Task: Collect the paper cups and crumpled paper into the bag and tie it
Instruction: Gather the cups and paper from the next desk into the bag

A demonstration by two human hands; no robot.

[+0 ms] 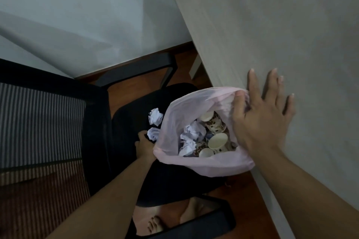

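A pink plastic bag stands open on the black chair seat, against the table edge. Inside it lie several brown-spotted paper cups and crumpled white paper. My right hand lies with straight fingers on the grey table top, while its thumb hooks the bag's far rim and holds it open. My left hand reaches to the seat left of the bag and grips a crumpled paper ball. A second paper ball lies on the seat just beyond it.
The grey table fills the right side. The chair's mesh back is at left, with armrests at the far side and near side. Bare feet stand on the red-brown wood floor below. A pale wall is behind.
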